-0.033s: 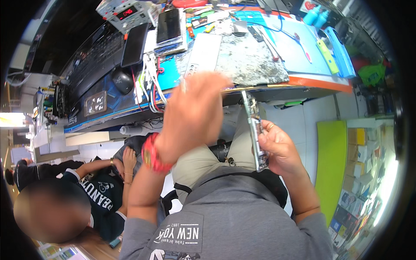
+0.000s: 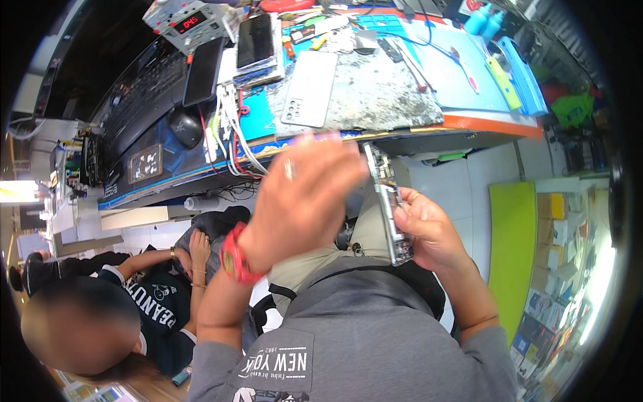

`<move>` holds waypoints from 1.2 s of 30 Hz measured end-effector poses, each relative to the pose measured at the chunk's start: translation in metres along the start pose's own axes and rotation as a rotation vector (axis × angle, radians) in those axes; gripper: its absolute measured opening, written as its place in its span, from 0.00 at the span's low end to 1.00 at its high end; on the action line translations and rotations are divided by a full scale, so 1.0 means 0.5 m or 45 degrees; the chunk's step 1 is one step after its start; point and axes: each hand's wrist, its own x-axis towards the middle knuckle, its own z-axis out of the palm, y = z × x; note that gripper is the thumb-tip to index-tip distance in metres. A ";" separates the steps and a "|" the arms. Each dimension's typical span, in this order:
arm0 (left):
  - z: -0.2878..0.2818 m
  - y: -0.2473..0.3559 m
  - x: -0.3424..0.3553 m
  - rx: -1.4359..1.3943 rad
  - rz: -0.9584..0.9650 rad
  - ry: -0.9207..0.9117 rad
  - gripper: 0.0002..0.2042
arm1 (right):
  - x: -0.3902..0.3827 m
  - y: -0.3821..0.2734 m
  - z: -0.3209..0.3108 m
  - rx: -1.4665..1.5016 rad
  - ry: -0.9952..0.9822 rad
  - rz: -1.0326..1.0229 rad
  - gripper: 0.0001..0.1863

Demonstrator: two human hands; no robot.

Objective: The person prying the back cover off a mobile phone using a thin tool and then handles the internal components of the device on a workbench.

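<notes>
An opened phone [image 2: 387, 201] with its inner boards showing stands tilted on edge above my lap. My right hand [image 2: 429, 231] grips its lower right side, thumb over the exposed parts. Left of the phone, my left hand [image 2: 305, 194] is raised with its back up, a ring on one finger and a red watch [image 2: 239, 253] at the wrist. Motion smears its fingers, which reach toward the phone's top end, and I cannot tell whether they touch it. A white phone back cover [image 2: 309, 90] with camera holes lies on the stained mat [image 2: 382, 87] beyond the hand.
Two dark-screened phones [image 2: 203, 72], a mouse [image 2: 184, 127] and a keyboard [image 2: 144, 84] occupy the bench's left side. Behind them stands a power supply [image 2: 191, 27]. Cables [image 2: 231, 130] hang over the front edge. A seated person [image 2: 151, 295] is close on my left.
My left hand has moved slightly down and right, toward the phone, uncovering more of the white back cover. The phone's top end has shifted a little to the left.
</notes>
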 end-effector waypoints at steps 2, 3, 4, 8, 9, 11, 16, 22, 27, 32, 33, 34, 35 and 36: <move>-0.001 0.063 -0.063 -0.035 0.029 -0.121 0.20 | 0.005 0.003 0.018 0.011 -0.005 0.133 0.26; 0.014 0.080 -0.092 -0.040 0.038 -0.134 0.21 | 0.009 0.021 0.009 -0.011 0.020 0.152 0.21; 0.027 0.091 -0.117 -0.040 0.039 -0.152 0.21 | 0.013 0.034 0.007 0.002 0.038 0.268 0.20; 0.057 0.088 -0.182 -0.184 -0.047 -0.205 0.18 | 0.025 0.086 -0.001 0.037 0.057 0.654 0.15; 0.060 0.085 -0.202 -0.249 -0.065 -0.203 0.18 | 0.028 0.089 -0.002 0.007 0.039 0.743 0.15; 0.057 0.086 -0.215 -0.381 -0.134 -0.166 0.18 | 0.032 0.097 0.000 -0.016 0.044 0.856 0.16; 0.075 0.089 -0.262 -0.489 -0.481 0.002 0.14 | 0.027 0.085 -0.007 -0.005 0.009 0.906 0.22; 0.097 0.091 -0.286 -0.655 -0.830 0.076 0.09 | 0.006 0.111 -0.034 -0.962 -0.077 -0.004 0.23; 0.121 0.080 -0.283 -0.665 -0.873 -0.041 0.08 | 0.039 0.122 -0.033 -1.494 -0.174 -0.559 0.21; 0.146 0.053 -0.288 -0.674 -0.920 -0.076 0.09 | 0.082 0.131 -0.044 -1.543 -0.187 -0.611 0.17; 0.151 0.047 -0.292 -0.692 -0.940 -0.078 0.09 | 0.091 0.133 -0.045 -1.545 -0.178 -0.607 0.16; 0.156 0.041 -0.295 -0.707 -0.959 -0.079 0.09 | 0.100 0.133 -0.045 -1.547 -0.170 -0.606 0.16; 0.158 0.037 -0.296 -0.725 -0.978 -0.090 0.10 | 0.108 0.134 -0.044 -1.550 -0.162 -0.604 0.15; 0.160 0.033 -0.297 -0.743 -0.997 -0.101 0.10 | 0.115 0.133 -0.044 -1.557 -0.157 -0.577 0.15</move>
